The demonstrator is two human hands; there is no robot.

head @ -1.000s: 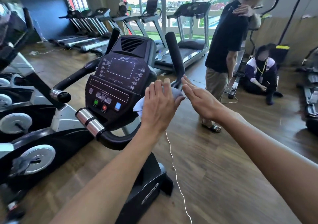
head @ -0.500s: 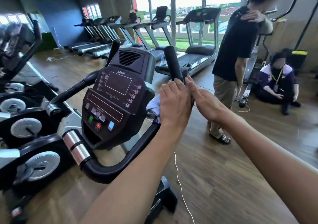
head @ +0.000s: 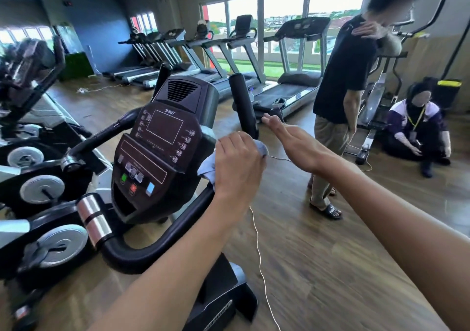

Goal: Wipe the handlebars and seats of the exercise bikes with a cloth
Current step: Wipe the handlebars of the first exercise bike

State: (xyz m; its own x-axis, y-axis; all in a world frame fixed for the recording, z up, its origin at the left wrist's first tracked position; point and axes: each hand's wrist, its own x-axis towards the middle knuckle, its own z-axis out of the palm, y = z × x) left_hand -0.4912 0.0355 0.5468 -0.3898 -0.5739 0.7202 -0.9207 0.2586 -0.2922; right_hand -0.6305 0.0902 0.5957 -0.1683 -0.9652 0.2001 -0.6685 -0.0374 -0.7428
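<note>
Pale-blue cloth [head: 207, 169] clenched in left hand [head: 237, 168] against handlebar [head: 243, 105]; right hand [head: 296, 143] fingers straight.

pale blue cloth [head: 207, 168], black handlebar [head: 243, 106]

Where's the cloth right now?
In the head view, the pale blue cloth is bunched under the left hand, which grips it on the bike's right handlebar, just right of the console. The right hand hovers open beside it.
</note>
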